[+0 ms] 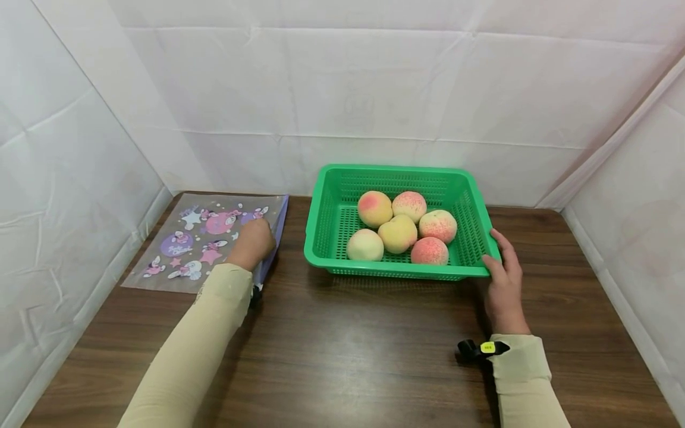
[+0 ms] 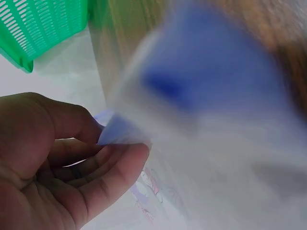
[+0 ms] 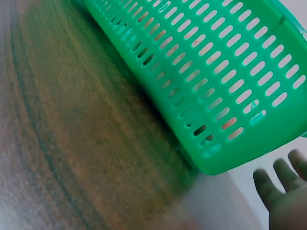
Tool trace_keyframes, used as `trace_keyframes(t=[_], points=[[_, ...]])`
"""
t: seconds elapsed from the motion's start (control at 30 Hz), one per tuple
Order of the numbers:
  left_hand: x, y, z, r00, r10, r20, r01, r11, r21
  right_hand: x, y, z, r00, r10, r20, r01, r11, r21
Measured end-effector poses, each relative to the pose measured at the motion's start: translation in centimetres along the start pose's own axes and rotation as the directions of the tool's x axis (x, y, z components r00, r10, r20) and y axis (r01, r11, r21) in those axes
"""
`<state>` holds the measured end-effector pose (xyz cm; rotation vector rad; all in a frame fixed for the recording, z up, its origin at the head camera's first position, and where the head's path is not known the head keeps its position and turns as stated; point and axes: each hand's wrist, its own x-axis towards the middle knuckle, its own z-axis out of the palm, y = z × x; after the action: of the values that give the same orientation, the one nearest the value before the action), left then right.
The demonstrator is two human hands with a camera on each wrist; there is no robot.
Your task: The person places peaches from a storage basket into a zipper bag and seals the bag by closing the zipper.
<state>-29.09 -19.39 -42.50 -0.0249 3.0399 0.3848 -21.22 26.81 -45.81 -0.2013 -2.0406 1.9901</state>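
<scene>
A clear plastic bag [image 1: 184, 252] with purple and pink cartoon prints lies flat on the left of the table. My left hand [image 1: 253, 245] is over its right side, and in the left wrist view the thumb and fingertips pinch the bag's purple edge [image 2: 120, 130]. At the front right corner of the green plastic basket [image 1: 390, 270], my right hand [image 1: 505, 285] touches the rim with thumb and fingers. The right wrist view has several straight fingers [image 3: 283, 179] below the basket's slotted wall. Several peaches, one of them a yellow peach [image 1: 397, 234], sit in the basket.
The dark wood table [image 1: 342, 356] runs up to a white cloth wall [image 1: 364, 89] behind the basket. More white cloth hangs along the left and right sides. A black wrist strap [image 1: 476, 349] with a yellow tag is on the right wrist.
</scene>
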Motion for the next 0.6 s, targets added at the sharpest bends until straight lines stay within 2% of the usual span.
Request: trace_keyframes(t=[0.1,0.23,0.43,0.6], points=[[0.0,-0.1,-0.2,1.000,-0.019,0.021,0.020,1.000,-0.018,-0.1,-0.4,0.0,0.999,0.025,-0.030,-0.027,0.995,-0.099],[0.0,-0.1,-0.4,0.999,-0.028,0.035,0.028,0.999,-0.014,-0.2,-1.1,0.1,0.995,0.053,-0.081,-0.070,0.971,-0.228],[0.0,-0.3,-0.7,1.000,-0.009,0.023,0.009,1.000,0.004,-0.4,-2.2,0.0,0.989,0.031,-0.143,-0.078,0.940,-0.333],[-0.2,-0.2,-1.2,1.000,-0.019,0.023,0.019,1.000,-0.007,-0.7,-3.3,0.2,0.990,-0.018,-0.142,-0.035,0.930,-0.367]])
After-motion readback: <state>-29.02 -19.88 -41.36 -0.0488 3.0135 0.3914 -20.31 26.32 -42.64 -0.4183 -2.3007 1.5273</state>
